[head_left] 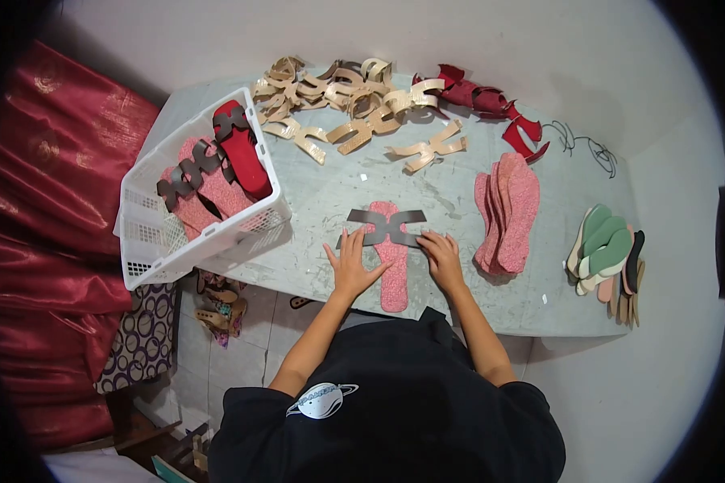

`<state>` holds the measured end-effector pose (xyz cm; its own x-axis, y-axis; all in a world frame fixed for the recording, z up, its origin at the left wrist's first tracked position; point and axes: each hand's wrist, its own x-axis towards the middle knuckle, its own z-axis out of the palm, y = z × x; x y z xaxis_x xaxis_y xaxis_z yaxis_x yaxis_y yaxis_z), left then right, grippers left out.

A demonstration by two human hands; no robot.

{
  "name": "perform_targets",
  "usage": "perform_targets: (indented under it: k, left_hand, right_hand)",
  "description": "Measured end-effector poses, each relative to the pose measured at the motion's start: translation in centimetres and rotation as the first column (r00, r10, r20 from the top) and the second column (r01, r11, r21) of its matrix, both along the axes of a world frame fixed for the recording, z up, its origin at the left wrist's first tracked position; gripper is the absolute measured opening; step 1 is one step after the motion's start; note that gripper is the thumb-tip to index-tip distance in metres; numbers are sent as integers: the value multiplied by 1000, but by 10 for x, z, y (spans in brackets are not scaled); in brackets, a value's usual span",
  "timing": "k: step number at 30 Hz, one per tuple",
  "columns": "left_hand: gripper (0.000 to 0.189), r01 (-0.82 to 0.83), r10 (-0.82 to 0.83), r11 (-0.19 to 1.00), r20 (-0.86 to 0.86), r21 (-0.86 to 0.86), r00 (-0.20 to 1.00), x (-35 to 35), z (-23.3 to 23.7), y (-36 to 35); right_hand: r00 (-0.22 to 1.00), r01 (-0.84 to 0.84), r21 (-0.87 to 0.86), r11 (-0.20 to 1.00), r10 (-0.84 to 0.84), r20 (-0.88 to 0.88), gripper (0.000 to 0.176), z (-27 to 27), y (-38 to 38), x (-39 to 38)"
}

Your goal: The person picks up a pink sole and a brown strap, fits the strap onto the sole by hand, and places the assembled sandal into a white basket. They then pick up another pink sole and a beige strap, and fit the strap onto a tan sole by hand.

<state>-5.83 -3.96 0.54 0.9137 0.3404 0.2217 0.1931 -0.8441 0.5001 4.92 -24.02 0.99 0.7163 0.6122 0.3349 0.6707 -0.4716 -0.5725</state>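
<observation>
A pink speckled insole (393, 278) lies flat on the table in front of me, its narrow end toward my body. Across its upper part rests a dark brown H-shaped sandal strap (388, 227), its ends reaching past both sides of the insole. My left hand (356, 267) lies with fingers spread over the strap's lower left end, the thumb at the insole's edge. At the strap's lower right end, my right hand (441, 256) touches it with its fingertips, fingers stretched out. Neither hand is wrapped around anything.
To the left, a white plastic basket (205, 233) holds pink insoles and a red sole with brown straps. Beige straps (366, 129) and red straps (479, 101) lie along the back. A stack of pink insoles (511, 213) and a pile of green soles (606, 245) sit right.
</observation>
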Motion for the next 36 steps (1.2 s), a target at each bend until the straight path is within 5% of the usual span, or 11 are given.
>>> perform_targets:
  k: [10, 25, 32, 36]
  left_hand:
    - [72, 27, -30, 998, -43, -54, 999, -2, 5, 5]
    - [70, 34, -37, 998, -68, -46, 997, 3, 9, 5]
    - [79, 10, -8, 997, 17, -78, 1000, 17, 7, 18]
    - [97, 224, -226, 958, 7, -181, 974, 53, 24, 42]
  right_hand:
    - [1000, 15, -25, 1000, -14, 17, 32, 2, 4, -2]
    - [999, 52, -45, 998, -51, 10, 31, 4, 5, -3]
    - [999, 51, -50, 997, -51, 0, 30, 1, 3, -1]
    - [999, 47, -44, 998, -47, 4, 31, 2, 3, -3]
